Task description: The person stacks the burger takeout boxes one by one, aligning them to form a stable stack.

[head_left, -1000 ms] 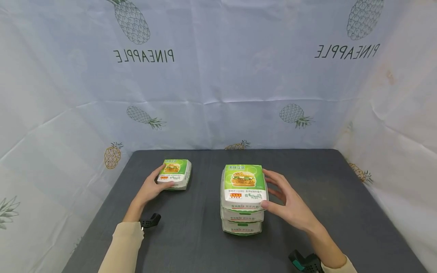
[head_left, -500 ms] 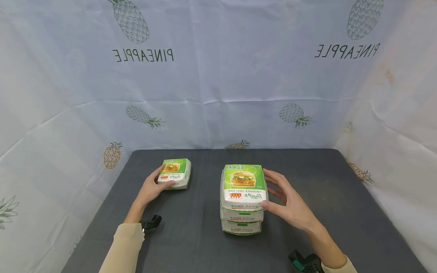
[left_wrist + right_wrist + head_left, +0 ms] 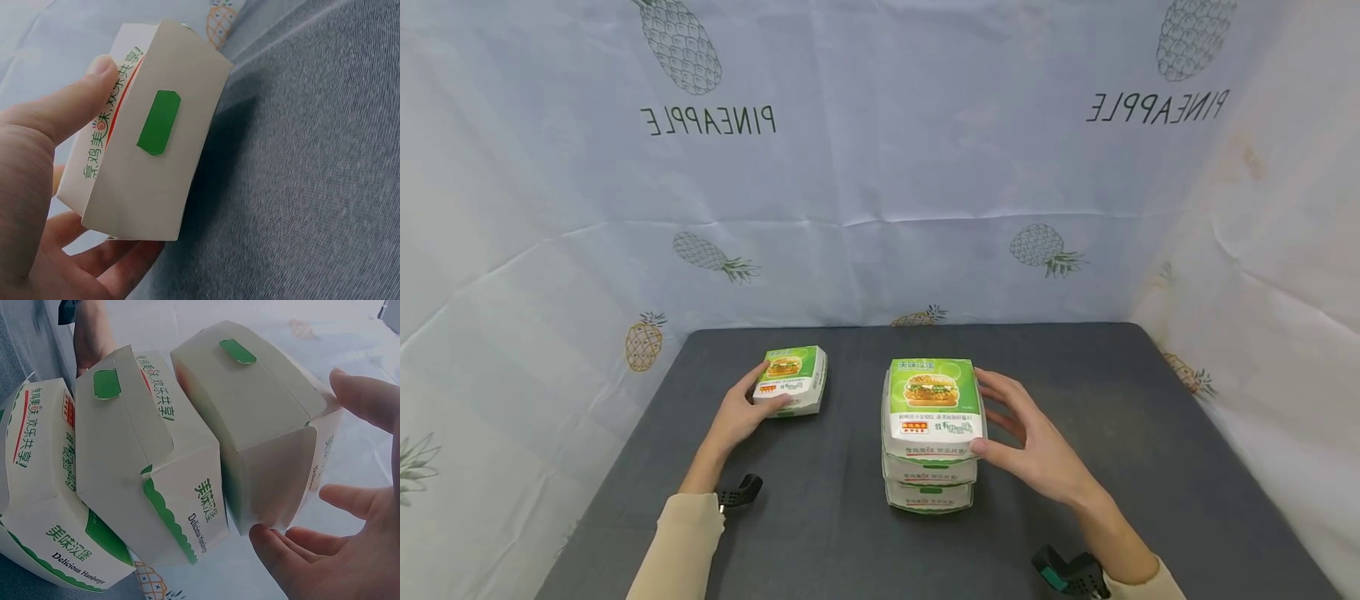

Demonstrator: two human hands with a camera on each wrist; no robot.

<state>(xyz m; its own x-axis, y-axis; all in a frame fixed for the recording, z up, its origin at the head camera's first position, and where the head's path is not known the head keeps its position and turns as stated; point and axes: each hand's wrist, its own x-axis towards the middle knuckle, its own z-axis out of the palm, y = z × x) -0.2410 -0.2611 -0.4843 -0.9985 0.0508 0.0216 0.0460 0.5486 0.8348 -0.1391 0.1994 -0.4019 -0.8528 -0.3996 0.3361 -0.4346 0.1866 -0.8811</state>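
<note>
A green-and-white hamburger box [image 3: 789, 379] with a burger printed on its lid is near the table's far left. My left hand [image 3: 739, 414] grips its left side, thumb on the front face, with fingers at its edge in the left wrist view [image 3: 69, 250]. I cannot tell whether this box touches the table. Right of centre, three like boxes form a slightly uneven stack. The top box [image 3: 934, 408] is held by my right hand [image 3: 1037, 450], thumb at the near right corner and fingers along the right side. Below it the middle box [image 3: 140, 450] and bottom box [image 3: 50, 506] show their fronts.
The dark grey table [image 3: 842, 533] lies between the box and the stack and runs on to the right. White pineapple-print cloth [image 3: 880, 167] hangs behind and at both sides. Black bands [image 3: 741, 492] are on both wrists.
My left hand and its box have shifted slightly to the right. The right hand stays at the stack's top box. The whole head view has drifted a little.
</note>
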